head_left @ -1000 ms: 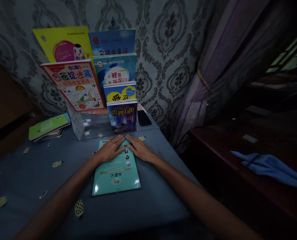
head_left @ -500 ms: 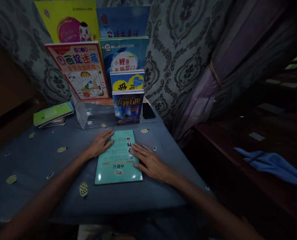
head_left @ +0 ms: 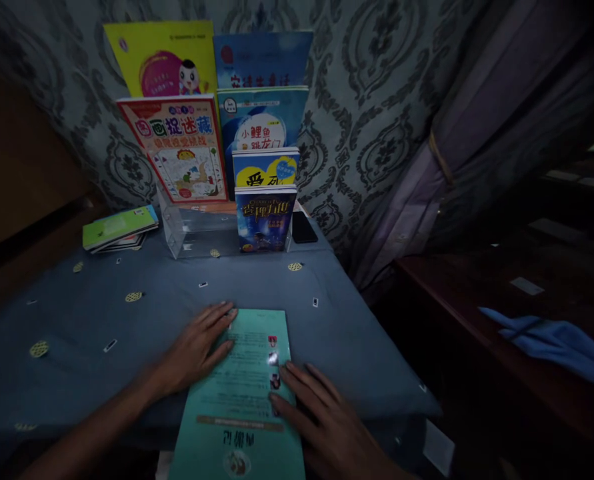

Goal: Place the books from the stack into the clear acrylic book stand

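Observation:
A green paperback book [head_left: 247, 393] lies on the cloth-covered table in front of me, its print upside down from my side. Its near end reaches past the table's front edge and out of the picture. My left hand [head_left: 197, 350] rests along its left edge, fingers stretched forward and the thumb on the cover. On the other side, my right hand [head_left: 321, 413] touches the right edge with its fingers extended and spread. Both hands are open, lying flat against the book rather than wrapped round it.
A clear plastic book stand [head_left: 201, 237] at the back holds several books, among them a red-bordered picture book [head_left: 187, 160] and a dark blue book [head_left: 265, 220]. Left of it lies a stack of thin books [head_left: 119, 230]; a black phone [head_left: 303, 228] lies to the right. A blue cloth [head_left: 551, 340] is farther right.
The green book has slid toward me together with both hands, and its near end now passes the table's front edge. The view has shifted slightly; the books on the stand are unchanged.

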